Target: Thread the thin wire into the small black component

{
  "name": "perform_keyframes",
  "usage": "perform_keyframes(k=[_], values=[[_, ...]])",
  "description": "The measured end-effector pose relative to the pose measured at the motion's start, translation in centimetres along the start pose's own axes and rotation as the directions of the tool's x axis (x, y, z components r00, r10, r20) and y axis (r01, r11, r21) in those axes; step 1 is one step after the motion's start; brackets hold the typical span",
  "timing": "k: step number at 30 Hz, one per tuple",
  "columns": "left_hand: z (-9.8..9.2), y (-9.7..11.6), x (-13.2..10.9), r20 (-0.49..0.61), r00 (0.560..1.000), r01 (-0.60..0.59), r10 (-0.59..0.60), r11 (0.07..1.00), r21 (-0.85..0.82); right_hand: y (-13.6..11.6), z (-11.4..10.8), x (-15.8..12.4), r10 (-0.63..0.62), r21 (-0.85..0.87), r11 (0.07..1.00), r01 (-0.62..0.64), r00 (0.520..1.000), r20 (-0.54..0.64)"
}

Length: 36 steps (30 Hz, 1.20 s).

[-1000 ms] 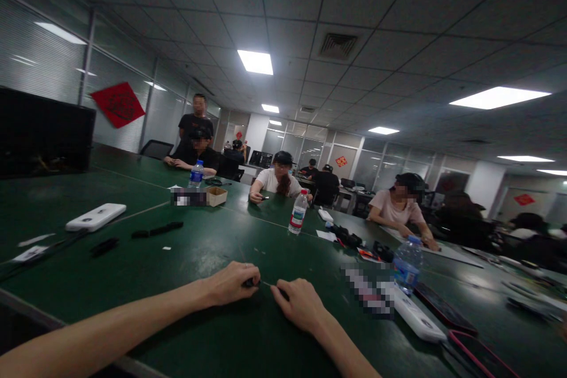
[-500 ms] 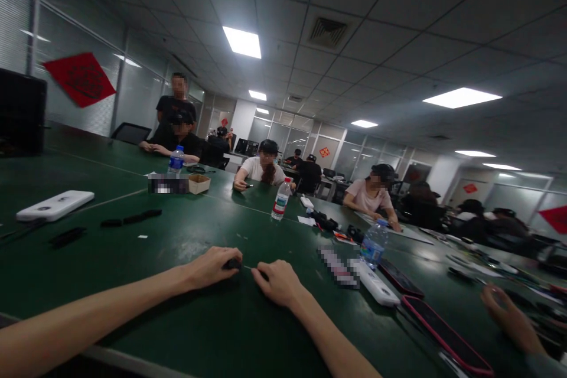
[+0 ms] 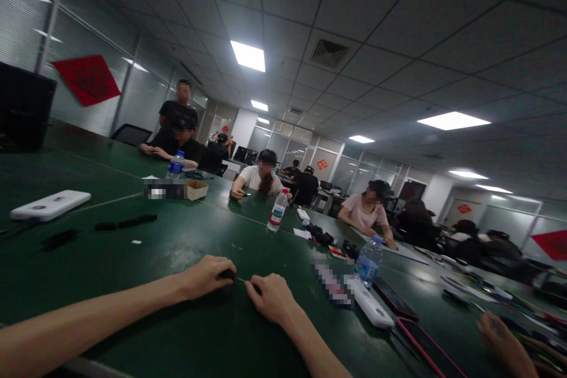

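Note:
Low over the green table (image 3: 186, 331), my left hand (image 3: 206, 276) is closed around a small black piece (image 3: 227, 274), whose exact kind I cannot make out. My right hand (image 3: 272, 298) is a short way to the right, thumb and forefinger pinched together. Between the two hands shows a thin pale strand or tip (image 3: 241, 279), too small to name. It reaches toward the right fingertips. The other fingers of both hands are curled, and the palms are hidden.
Black strips (image 3: 126, 222) and a white device (image 3: 51, 205) lie at left. A red-capped bottle (image 3: 277, 211) stands ahead. On the right are a blue-capped bottle (image 3: 368, 261), a white power bank (image 3: 370, 304), phones (image 3: 427, 345) and another person's hand (image 3: 505, 339). Several people sit around.
The view has tilted slightly, so the table and hands appear a little lower and further left. Both hands keep nearly the same hold and spacing.

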<state>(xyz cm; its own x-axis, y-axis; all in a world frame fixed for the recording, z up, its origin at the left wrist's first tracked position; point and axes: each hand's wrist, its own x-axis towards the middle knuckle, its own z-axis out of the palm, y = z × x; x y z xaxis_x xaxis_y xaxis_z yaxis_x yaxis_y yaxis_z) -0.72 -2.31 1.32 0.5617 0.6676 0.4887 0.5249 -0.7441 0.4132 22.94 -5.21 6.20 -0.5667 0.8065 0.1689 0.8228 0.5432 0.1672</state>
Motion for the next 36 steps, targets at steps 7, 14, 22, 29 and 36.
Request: perform_keyframes(k=[7, 14, 22, 29, 36], values=[[0.1, 0.0, 0.2, 0.003, 1.0, 0.025, -0.025, 1.0, -0.019, 0.1, 0.2, -0.2, 0.015, 0.003, 1.0, -0.015, 1.0, -0.009], [0.4, -0.5, 0.2, 0.007, 1.0, 0.018, -0.018, 1.0, -0.013, -0.1, 0.0, -0.2, 0.025, 0.022, 0.999, -0.025, 1.0, -0.007], [0.4, -0.4, 0.0, 0.004, 0.999, 0.039, -0.039, 0.999, -0.004, -0.2, 0.1, -0.3, 0.017, 0.07, 0.997, -0.017, 1.0, 0.003], [0.7, -0.6, 0.4, 0.029, 0.996, 0.087, -0.088, 0.995, 0.041, -1.2, 0.0, -0.1, -0.017, 0.111, 0.994, 0.02, 1.0, -0.023], [0.5, -1.0, 0.4, -0.007, 0.994, 0.106, -0.106, 0.994, 0.039, -1.2, 0.1, 0.4, -0.01, 0.086, 0.996, 0.014, 0.999, -0.051]])
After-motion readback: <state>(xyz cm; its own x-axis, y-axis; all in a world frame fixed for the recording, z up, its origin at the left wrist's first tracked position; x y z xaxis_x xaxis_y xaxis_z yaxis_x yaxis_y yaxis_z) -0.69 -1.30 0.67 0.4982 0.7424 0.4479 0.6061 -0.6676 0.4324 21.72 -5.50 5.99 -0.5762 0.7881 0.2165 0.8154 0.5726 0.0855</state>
